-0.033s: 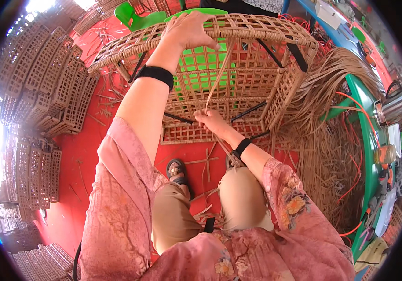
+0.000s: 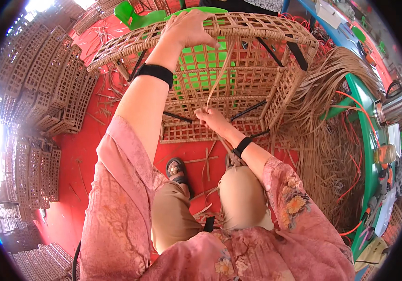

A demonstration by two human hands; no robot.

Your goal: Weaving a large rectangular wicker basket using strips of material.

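My left hand (image 2: pixel 189 28) clamps the basket (image 2: pixel 257 79) rim at 12 o'clock, right hand (image 2: pixel 212 119) pinching the strip (image 2: pixel 217 75); I'd pull it taut, snug.

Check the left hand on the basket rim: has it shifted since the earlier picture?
No. The left hand grips the same spot on the woven basket's rim, in front of the green chair.

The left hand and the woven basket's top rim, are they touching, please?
Touching: the head view shows the left hand laid over the woven basket rim, fingers curled down.
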